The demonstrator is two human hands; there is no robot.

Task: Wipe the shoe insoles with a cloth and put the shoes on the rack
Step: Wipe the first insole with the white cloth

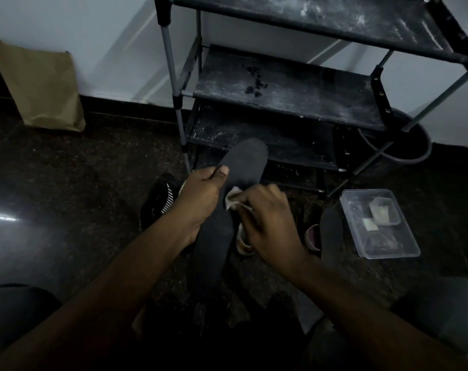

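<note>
A long dark insole (243, 164) is held up in front of me, its toe end pointing at the rack. My left hand (200, 196) grips its left edge, thumb on top. My right hand (267, 223) holds a pale cloth (234, 200) against the insole's middle. A second dark insole (332, 234) lies on the floor to the right. A black shoe (160, 199) with white stripes sits on the floor behind my left hand. Another shoe (311, 238) with a reddish lining shows beside the second insole. The black shoe rack (289, 103) stands ahead with dusty shelves.
A clear plastic container (382, 226) with small items rests on the floor at right. A dark round bin (398, 148) stands behind the rack's right leg. A brown paper bag (43, 87) leans on the wall at left. My knees fill the lower corners.
</note>
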